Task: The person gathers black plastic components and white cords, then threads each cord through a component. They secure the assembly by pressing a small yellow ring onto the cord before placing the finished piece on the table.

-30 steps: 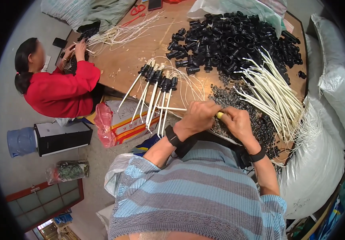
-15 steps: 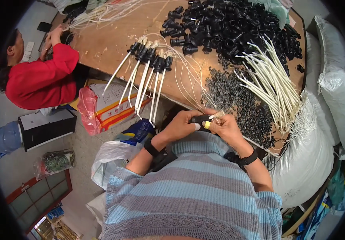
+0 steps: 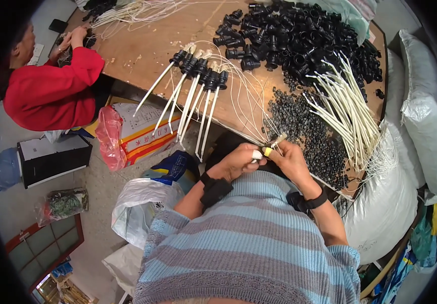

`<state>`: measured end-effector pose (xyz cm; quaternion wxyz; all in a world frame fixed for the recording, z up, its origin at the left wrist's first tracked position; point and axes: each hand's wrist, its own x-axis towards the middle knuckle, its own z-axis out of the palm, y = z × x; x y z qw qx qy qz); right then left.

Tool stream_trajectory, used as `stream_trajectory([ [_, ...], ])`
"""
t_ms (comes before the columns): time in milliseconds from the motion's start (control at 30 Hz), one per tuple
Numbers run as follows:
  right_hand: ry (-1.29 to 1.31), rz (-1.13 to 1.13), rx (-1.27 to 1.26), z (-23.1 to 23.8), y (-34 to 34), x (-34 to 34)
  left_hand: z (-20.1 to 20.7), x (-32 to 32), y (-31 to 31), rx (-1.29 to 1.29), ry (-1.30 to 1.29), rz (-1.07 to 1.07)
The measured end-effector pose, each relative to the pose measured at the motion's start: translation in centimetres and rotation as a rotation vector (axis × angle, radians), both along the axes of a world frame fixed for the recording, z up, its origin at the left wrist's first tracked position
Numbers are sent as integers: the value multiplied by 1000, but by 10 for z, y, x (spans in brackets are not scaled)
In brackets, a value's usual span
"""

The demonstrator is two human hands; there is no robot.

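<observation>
Just above my lap, my left hand (image 3: pixel 239 161) and right hand (image 3: pixel 290 161) meet at the table's near edge. The left has a white wrap on its thumb; its fingers are curled tightly, and they hide what they grip. In my right hand, whose thumb wears a yellow band, is a small cream connector (image 3: pixel 280 139) with thin white wires. A sliver of something dark shows between the hands. Left of them lies a row of black fittings (image 3: pixel 198 72) with cream ends and white sleeved cables (image 3: pixel 194 104) hanging over the edge.
Black fittings (image 3: pixel 274 38) are heaped at the back right. Small dark parts (image 3: pixel 325 152) spread by my right hand, beside a bundle of white sleeves (image 3: pixel 347 114). White sacks (image 3: pixel 380 202) stand right. A person in red (image 3: pixel 51 93) works at the far left.
My left hand has turned and curled further; the black fitting that showed between my hands is now mostly hidden. The view has shifted slightly. The cream connector stays at my right fingers.
</observation>
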<state>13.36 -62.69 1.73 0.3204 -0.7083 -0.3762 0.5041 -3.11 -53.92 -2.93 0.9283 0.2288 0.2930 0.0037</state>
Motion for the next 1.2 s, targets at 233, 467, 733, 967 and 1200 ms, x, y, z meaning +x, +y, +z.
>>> stream_trajectory([
  [233,-533,357,315,63,-7,4,63,-18,15,1487,241,93],
  [467,-174,-507,476,93,-11,36,87,-41,68,2042,599,343],
  [733,-664,-27,642,56,24,34,84,-62,132,2084,839,332],
  [967,-391,160,349,22,105,-24,68,-56,206,2207,1031,363],
  [1200,-334,73,91,-17,155,-72,42,-70,222,1824,858,261],
])
